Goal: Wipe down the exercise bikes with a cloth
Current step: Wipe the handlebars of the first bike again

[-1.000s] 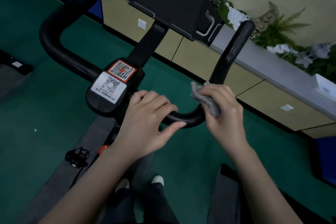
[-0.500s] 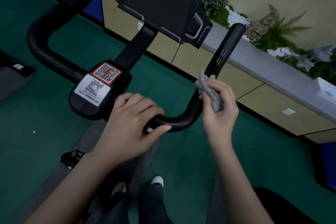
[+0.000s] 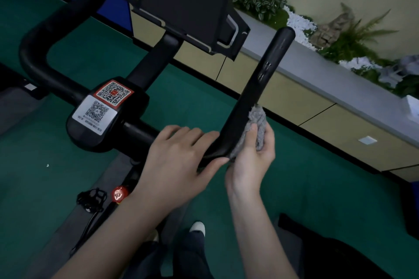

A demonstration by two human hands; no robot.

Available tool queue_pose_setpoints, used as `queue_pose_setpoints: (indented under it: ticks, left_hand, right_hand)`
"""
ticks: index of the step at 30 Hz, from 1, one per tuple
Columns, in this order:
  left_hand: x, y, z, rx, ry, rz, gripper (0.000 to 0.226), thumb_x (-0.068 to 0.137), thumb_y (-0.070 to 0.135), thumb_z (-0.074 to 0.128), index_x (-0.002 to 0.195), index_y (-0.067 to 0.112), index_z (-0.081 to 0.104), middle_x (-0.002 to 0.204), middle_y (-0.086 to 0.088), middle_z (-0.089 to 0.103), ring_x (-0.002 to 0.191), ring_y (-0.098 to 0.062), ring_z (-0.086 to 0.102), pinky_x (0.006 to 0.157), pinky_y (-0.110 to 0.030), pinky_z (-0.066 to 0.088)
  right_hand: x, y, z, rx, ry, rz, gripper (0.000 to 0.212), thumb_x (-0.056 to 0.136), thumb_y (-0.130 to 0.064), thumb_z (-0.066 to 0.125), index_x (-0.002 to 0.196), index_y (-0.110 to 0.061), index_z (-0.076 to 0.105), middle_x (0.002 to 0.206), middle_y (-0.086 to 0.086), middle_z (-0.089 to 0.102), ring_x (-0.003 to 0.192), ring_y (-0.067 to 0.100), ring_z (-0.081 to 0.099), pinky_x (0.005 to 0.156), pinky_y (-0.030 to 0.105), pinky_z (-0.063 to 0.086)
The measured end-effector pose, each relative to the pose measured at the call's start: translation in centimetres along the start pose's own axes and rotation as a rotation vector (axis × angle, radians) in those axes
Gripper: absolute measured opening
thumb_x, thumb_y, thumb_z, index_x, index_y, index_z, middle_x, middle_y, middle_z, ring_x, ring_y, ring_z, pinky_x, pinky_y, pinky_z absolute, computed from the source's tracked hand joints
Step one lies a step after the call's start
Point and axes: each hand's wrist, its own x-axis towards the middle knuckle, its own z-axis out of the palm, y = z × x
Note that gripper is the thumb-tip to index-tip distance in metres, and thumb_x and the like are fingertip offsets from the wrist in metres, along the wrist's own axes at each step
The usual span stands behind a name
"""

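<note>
Head view: the right hand (image 3: 251,161) clamps a crumpled grey fleecy cloth (image 3: 258,120) against the right bend of the black tubular exercise-bike handlebar (image 3: 267,70) — mid-wipe. The left hand (image 3: 176,156) curls round the bar beside it. Next, likely a slide up toward the tip.

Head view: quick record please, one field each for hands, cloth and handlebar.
left hand: holds the handlebar at its right bend
right hand: holds the cloth against the right arm of the bar, low down
cloth: grey, bunched, touching the bar
handlebar: black, right tip bare above the cloth
code stickers: two, on the centre block
</note>
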Motion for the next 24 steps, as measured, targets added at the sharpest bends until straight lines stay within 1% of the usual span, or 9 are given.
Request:
queue_pose_setpoints:
  ticks: [5, 8, 10, 12, 14, 17, 19, 21, 24]
  left_hand:
    - [-0.2, 0.0, 0.3, -0.012, 0.041, 0.010, 0.041, 0.089, 0.049, 0.053, 0.110, 0.017, 0.067, 0.081, 0.004, 0.066, 0.073, -0.020, 0.062, 0.071, -0.035, 0.046]
    - [-0.1, 0.2, 0.3, -0.021, 0.048, 0.001, 0.038, 0.088, 0.048, 0.056, 0.109, 0.018, 0.067, 0.080, 0.005, 0.065, 0.072, -0.019, 0.062, 0.068, -0.034, 0.044]
    - [-0.1, 0.3, 0.3, -0.023, 0.058, -0.005, 0.037, 0.086, 0.046, 0.058, 0.108, 0.018, 0.068, 0.079, 0.005, 0.065, 0.071, -0.019, 0.062, 0.066, -0.035, 0.044]
    - [-0.1, 0.3, 0.3, -0.025, 0.067, -0.012, 0.036, 0.086, 0.046, 0.059, 0.108, 0.019, 0.068, 0.079, 0.005, 0.065, 0.071, -0.020, 0.062, 0.066, -0.035, 0.043]
    - [-0.2, 0.4, 0.4, -0.021, 0.070, -0.020, 0.035, 0.086, 0.046, 0.059, 0.108, 0.020, 0.068, 0.080, 0.006, 0.065, 0.072, -0.019, 0.062, 0.066, -0.035, 0.042]
    - [-0.1, 0.3, 0.5, -0.011, 0.075, -0.021, 0.036, 0.086, 0.047, 0.059, 0.108, 0.020, 0.068, 0.079, 0.006, 0.064, 0.071, -0.019, 0.062, 0.066, -0.034, 0.040]
    - [-0.2, 0.3, 0.6, -0.012, 0.085, -0.017, 0.035, 0.086, 0.047, 0.059, 0.108, 0.020, 0.068, 0.078, 0.007, 0.063, 0.071, -0.018, 0.061, 0.066, -0.033, 0.039]
    - [-0.2, 0.3, 0.6, -0.019, 0.094, -0.016, 0.036, 0.086, 0.047, 0.058, 0.108, 0.020, 0.068, 0.078, 0.007, 0.063, 0.071, -0.018, 0.061, 0.066, -0.033, 0.039]
    - [-0.2, 0.3, 0.7, -0.025, 0.105, -0.017, 0.037, 0.087, 0.048, 0.057, 0.108, 0.020, 0.068, 0.077, 0.006, 0.063, 0.070, -0.018, 0.061, 0.066, -0.034, 0.039]
  right_hand:
    - [-1.2, 0.5, -0.9, 0.069, -0.055, 0.078, 0.016, 0.098, -0.011, 0.049, 0.108, -0.011, 0.061, 0.100, 0.008, 0.067, 0.093, 0.019, 0.062, 0.092, 0.040, 0.049]
    - [0.4, 0.1, -0.3, 0.133, -0.074, 0.146, 0.019, 0.099, -0.009, 0.046, 0.115, -0.005, 0.056, 0.103, 0.010, 0.064, 0.094, 0.018, 0.061, 0.092, 0.036, 0.050]
    - [0.9, 0.1, -0.1, 0.156, -0.087, 0.178, 0.017, 0.099, -0.009, 0.046, 0.114, -0.005, 0.054, 0.105, 0.014, 0.062, 0.097, 0.023, 0.060, 0.094, 0.040, 0.049]
    - [0.4, 0.4, -0.5, 0.168, -0.110, 0.209, 0.012, 0.099, -0.010, 0.047, 0.108, -0.008, 0.055, 0.108, 0.019, 0.063, 0.100, 0.029, 0.060, 0.096, 0.043, 0.049]
    - [-0.3, 0.7, -1.1, 0.172, -0.147, 0.238, 0.011, 0.098, -0.010, 0.047, 0.104, -0.011, 0.057, 0.114, 0.028, 0.061, 0.104, 0.037, 0.059, 0.099, 0.048, 0.047]
    - [0.5, 0.6, -1.3, 0.185, -0.184, 0.265, 0.015, 0.099, -0.008, 0.046, 0.110, -0.009, 0.055, 0.121, 0.034, 0.056, 0.114, 0.047, 0.054, 0.102, 0.053, 0.044]
    - [1.3, 0.3, -0.9, 0.205, -0.187, 0.272, 0.016, 0.098, -0.007, 0.046, 0.112, -0.008, 0.053, 0.118, 0.029, 0.059, 0.111, 0.044, 0.057, 0.098, 0.048, 0.048]
    - [1.4, 0.3, -0.9, 0.225, -0.200, 0.288, 0.016, 0.098, -0.008, 0.046, 0.112, -0.009, 0.054, 0.113, 0.023, 0.062, 0.105, 0.035, 0.061, 0.091, 0.040, 0.054]
    - [0.6, 0.6, -1.7, 0.237, -0.253, 0.327, 0.016, 0.098, -0.007, 0.046, 0.110, -0.007, 0.056, 0.112, 0.023, 0.063, 0.101, 0.028, 0.064, 0.082, 0.031, 0.056]
